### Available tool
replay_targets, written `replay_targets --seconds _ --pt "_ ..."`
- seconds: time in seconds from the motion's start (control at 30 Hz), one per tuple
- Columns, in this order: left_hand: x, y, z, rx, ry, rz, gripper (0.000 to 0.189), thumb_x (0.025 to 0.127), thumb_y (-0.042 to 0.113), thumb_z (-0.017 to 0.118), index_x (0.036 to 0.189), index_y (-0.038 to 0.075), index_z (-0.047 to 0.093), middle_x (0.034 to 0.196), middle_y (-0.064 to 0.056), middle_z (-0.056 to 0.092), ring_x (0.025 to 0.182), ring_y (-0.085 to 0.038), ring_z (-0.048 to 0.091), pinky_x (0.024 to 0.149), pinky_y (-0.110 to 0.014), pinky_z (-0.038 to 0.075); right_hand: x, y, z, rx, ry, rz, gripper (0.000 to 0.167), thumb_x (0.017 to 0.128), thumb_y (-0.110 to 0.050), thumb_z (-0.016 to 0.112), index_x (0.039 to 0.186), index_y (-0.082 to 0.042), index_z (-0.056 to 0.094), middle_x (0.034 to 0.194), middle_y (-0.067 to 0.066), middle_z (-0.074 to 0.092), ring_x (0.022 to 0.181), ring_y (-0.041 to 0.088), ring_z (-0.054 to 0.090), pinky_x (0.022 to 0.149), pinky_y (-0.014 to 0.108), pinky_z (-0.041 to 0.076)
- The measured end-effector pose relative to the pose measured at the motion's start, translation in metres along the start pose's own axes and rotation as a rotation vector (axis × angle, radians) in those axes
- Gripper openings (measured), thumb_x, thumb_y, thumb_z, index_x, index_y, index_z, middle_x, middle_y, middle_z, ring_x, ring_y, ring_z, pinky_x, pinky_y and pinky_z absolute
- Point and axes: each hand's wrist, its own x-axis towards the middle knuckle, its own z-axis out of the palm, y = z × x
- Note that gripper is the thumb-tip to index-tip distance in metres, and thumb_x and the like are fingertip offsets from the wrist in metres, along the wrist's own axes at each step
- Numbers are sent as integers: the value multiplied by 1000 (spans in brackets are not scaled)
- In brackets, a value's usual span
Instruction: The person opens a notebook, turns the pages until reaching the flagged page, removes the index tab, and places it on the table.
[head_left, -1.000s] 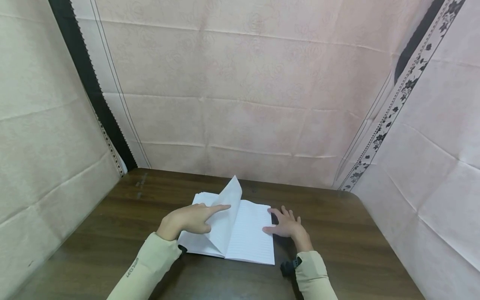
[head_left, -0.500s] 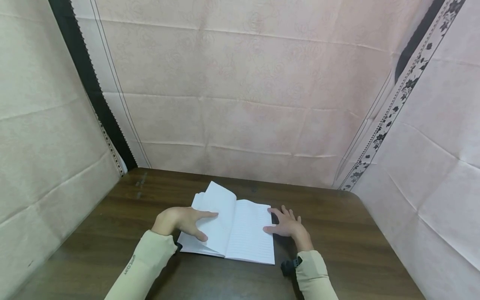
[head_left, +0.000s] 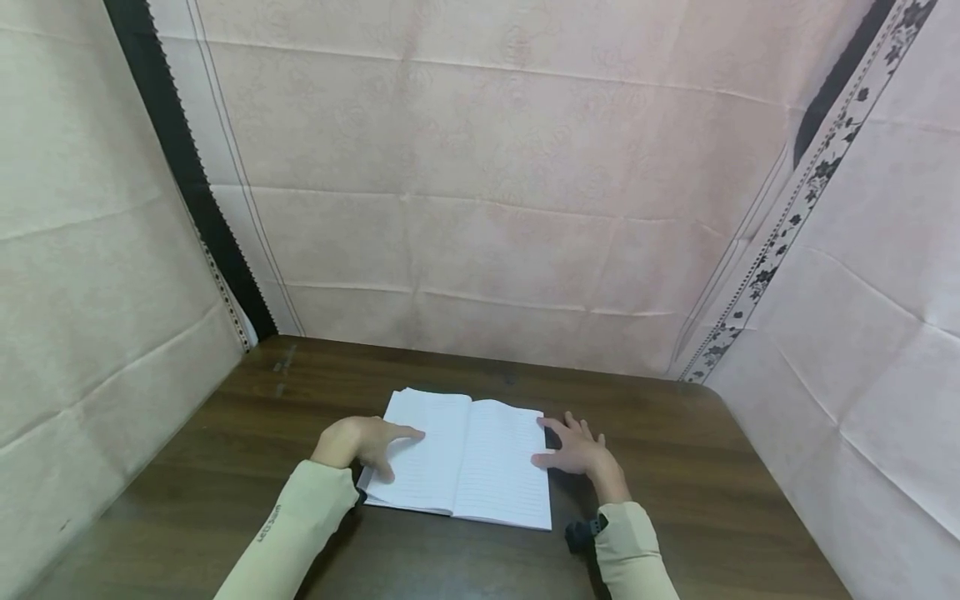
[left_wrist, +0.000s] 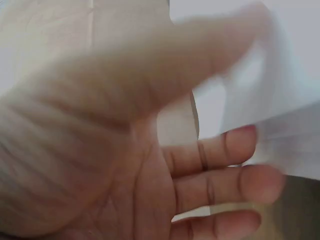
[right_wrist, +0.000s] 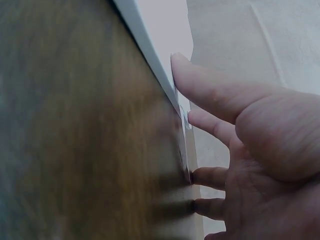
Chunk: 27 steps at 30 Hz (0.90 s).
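Observation:
An open notebook (head_left: pixel 498 467) with white lined pages lies on the table, both sides spread nearly flat. My left hand (head_left: pixel 360 442) is over the left page's outer edge, index finger and thumb apart on the paper. In the left wrist view the thumb is blurred, and the other fingers (left_wrist: pixel 225 185) extend loosely beside the white paper (left_wrist: pixel 295 65). At the right page's outer edge, my right hand (head_left: pixel 576 448) rests its thumb and index finger on the margin. Its remaining fingers (right_wrist: pixel 210 176) reach down to the table beyond the edge in the right wrist view.
The dark brown wooden table (head_left: pixel 675 467) has rounded far corners. Pale patterned cloth (head_left: pixel 487 208) hangs behind it, with more cloth at both sides. A dark watch-like band (head_left: pixel 585 533) sits on the right wrist.
The raised page has swung leftward and down and now lies flat on the left side. My left hand has drawn back left with it. The right hand has stayed in place.

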Motion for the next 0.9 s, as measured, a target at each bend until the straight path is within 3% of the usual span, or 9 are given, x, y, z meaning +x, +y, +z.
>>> replay_targets --seconds 0.1,0.2,0.33,0.47,0.63,0.73,0.9 --pt "1 -1 3 6 18 -58 80 78 9 85 147 32 51 144 -14 53 111 -26 54 86 -50 47 0 3 -1 8 -11 -9 79 84 -43 78 152 -21 45 160 30 18 145 55 9 107 76 4" --pt "1 -1 4 -9 32 -108 78 79 7 84 145 34 53 142 -15 53 98 -26 52 75 -44 45 0 6 -2 11 -19 -19 78 84 -41 78 152 -21 45 161 28 18 145 55 9 107 76 4" --pt "1 -1 3 -16 50 -113 67 81 11 83 140 31 58 140 -18 54 99 -29 53 81 -52 47 -1 8 -4 18 -24 -31 76 84 -39 78 151 -21 46 161 28 19 145 55 10 108 76 5" --pt "3 1 3 -8 60 -55 60 82 17 83 136 23 57 127 -17 61 95 -28 54 87 -56 46 0 7 -5 29 -29 -37 75 84 -37 78 150 -21 47 160 29 19 145 55 10 107 76 5" --pt "12 9 6 3 89 74 59 83 22 80 134 15 51 104 -11 63 83 -24 55 83 -50 48 0 7 -5 30 -27 -39 75 84 -38 79 150 -21 47 160 29 19 145 55 10 107 76 5" --pt "18 15 11 24 91 122 65 84 26 79 139 14 46 109 -11 63 87 -22 58 85 -47 48 0 7 -5 30 -27 -35 75 84 -38 79 150 -21 47 160 29 19 145 55 10 107 76 4" --pt "22 27 17 75 90 189 75 86 32 79 148 13 41 131 -11 61 112 -25 61 96 -45 46 1 7 -6 26 -26 -30 75 84 -38 78 150 -22 47 160 29 19 146 54 10 107 76 4"
